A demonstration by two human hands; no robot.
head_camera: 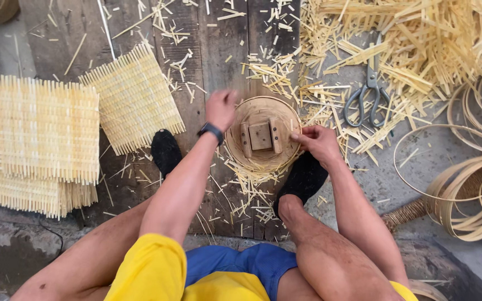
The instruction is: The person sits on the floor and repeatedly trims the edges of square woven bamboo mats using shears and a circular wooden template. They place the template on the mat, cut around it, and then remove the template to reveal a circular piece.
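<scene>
A round bamboo basket [262, 108] sits on the wooden boards between my feet, with a wooden block mould [260, 136] inside it. My left hand [221, 108] is closed at the basket's left rim, a dark watch on its wrist. My right hand [318, 143] pinches the right rim, fingers curled on the woven edge. Trimmed bamboo slivers lie under and around the basket.
Woven bamboo mats [40, 134] are stacked at left, one more [135, 97] beside them. Scissors [368, 95] rest on a heap of bamboo strips at upper right. Coiled bamboo hoops [464, 189] lie at right. My black-socked feet [165, 150] flank the basket.
</scene>
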